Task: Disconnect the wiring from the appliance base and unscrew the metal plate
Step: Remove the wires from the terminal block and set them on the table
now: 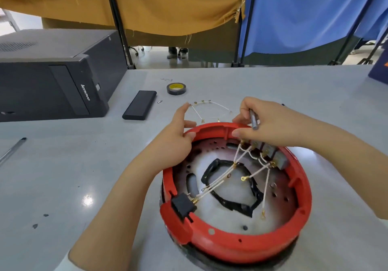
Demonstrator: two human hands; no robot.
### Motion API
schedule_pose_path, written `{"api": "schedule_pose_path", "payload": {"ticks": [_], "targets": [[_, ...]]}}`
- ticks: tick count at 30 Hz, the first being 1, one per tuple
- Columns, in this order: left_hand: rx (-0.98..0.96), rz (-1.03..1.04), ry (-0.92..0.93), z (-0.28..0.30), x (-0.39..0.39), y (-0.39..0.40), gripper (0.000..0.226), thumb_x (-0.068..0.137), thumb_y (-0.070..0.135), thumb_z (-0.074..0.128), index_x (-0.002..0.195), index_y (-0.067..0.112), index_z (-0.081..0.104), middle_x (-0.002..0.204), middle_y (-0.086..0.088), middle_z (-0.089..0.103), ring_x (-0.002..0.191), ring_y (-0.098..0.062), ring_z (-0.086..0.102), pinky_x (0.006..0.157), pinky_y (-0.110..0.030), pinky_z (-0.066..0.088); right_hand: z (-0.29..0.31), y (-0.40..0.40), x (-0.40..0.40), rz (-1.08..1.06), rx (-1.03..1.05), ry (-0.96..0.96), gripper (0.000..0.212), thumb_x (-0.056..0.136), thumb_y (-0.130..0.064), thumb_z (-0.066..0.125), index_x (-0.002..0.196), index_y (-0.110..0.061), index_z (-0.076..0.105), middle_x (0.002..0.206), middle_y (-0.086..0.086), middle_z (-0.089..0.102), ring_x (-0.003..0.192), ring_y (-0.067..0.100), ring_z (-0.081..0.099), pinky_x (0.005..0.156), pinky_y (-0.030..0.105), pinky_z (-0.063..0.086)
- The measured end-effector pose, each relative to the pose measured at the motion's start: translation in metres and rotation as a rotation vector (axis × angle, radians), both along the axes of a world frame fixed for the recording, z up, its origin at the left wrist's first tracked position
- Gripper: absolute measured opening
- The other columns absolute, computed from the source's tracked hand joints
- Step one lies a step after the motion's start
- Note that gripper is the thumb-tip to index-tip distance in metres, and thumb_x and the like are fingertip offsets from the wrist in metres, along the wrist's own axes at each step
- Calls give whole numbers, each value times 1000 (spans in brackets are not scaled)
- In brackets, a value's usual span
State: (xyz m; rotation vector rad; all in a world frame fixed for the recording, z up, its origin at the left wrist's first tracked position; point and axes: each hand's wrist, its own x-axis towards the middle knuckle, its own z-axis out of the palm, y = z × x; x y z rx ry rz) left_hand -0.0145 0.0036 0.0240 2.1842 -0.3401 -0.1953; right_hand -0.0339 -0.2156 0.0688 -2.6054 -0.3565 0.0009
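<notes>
A round red appliance base point(237, 247) lies upside down on the grey table. Inside it, white wires point(224, 177) with brass terminals run from a black connector block point(183, 206) to grey switch blocks point(270, 152) at the far right rim, over a pale metal plate point(235, 195) with a black gasket. My left hand point(174, 142) grips the far-left rim, its thumb inside. My right hand point(266, 123) holds a grey screwdriver point(253, 119) and its fingertips pinch at the wire terminals by the switch blocks.
A loose white wire harness point(210, 109) lies on the table behind the base. Farther back are a black tape roll point(176, 88), a slim black case point(140, 105) and a small screw point(160, 102). A black computer tower point(52, 75) lies at left; a pen point(12, 151) lies nearer me.
</notes>
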Motion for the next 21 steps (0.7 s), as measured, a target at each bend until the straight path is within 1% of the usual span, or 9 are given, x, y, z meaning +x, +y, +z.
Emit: {"api": "schedule_pose_path", "payload": {"ticks": [2, 5, 6, 8, 9, 12, 15, 19, 21], "targets": [[53, 26, 0, 0, -1, 1, 58, 100, 19, 36, 147, 39, 9, 143, 11, 40, 101, -3, 51, 60, -6, 35, 1, -7, -5, -41, -21, 22, 36, 78, -41, 71, 78, -29, 36, 115, -8, 61, 102, 15, 61, 87, 37, 49], [112, 57, 9, 1, -1, 4, 57, 99, 15, 33, 148, 36, 10, 149, 6, 35, 110, -10, 48, 62, -9, 33, 4, -16, -8, -73, -65, 84, 38, 78, -32, 73, 80, -28, 36, 118, -7, 58, 100, 20, 62, 87, 44, 50], [122, 71, 11, 3, -2, 5, 59, 98, 14, 33, 148, 36, 10, 145, 7, 38, 103, -10, 53, 60, -10, 35, 4, -19, -8, -75, -85, 112, 38, 79, -27, 74, 80, -27, 36, 116, -8, 59, 97, 19, 63, 84, 41, 50], [148, 101, -2, 8, -5, 6, 64, 93, 15, 36, 148, 35, 10, 118, 10, 50, 84, -7, 56, 59, -17, 38, 4, -23, -7, -67, -103, 140, 37, 80, -19, 74, 78, -26, 37, 110, -12, 62, 93, 16, 63, 78, 36, 50], [171, 113, -19, 10, -6, 7, 66, 91, 19, 39, 148, 36, 11, 109, 12, 50, 84, -7, 56, 62, -18, 39, 4, -24, -7, -54, -89, 139, 37, 81, -15, 73, 77, -26, 37, 108, -14, 63, 93, 15, 63, 78, 35, 50], [269, 119, -60, 13, -6, 10, 64, 88, 44, 48, 144, 42, 18, 133, 9, 48, 116, -15, 51, 83, -26, 38, -3, -18, -2, 24, -29, 102, 39, 85, -4, 66, 75, -27, 36, 108, -16, 64, 102, 12, 61, 83, 38, 50], [255, 42, -88, 12, -6, 8, 61, 86, 56, 50, 141, 42, 28, 143, 12, 38, 119, -11, 49, 91, -28, 38, -13, -6, 8, 107, 80, 65, 40, 88, 4, 57, 74, -25, 35, 94, -24, 64, 111, 3, 59, 78, 31, 53], [169, -73, -191, 11, -4, 0, 46, 93, 36, 51, 138, 37, 38, 138, 14, 45, 114, -3, 52, 93, -21, 38, -24, 12, 24, 196, 254, 46, 37, 88, 7, 55, 76, -21, 34, 102, -13, 68, 112, -4, 57, 76, 17, 49], [141, -87, -207, 9, -1, 1, 41, 96, 21, 49, 134, 35, 43, 132, 14, 52, 113, -2, 54, 96, -22, 41, -26, 21, 31, 224, 310, 2, 33, 89, -4, 61, 76, -20, 35, 99, -13, 70, 99, -1, 63, 77, 21, 50]]}}
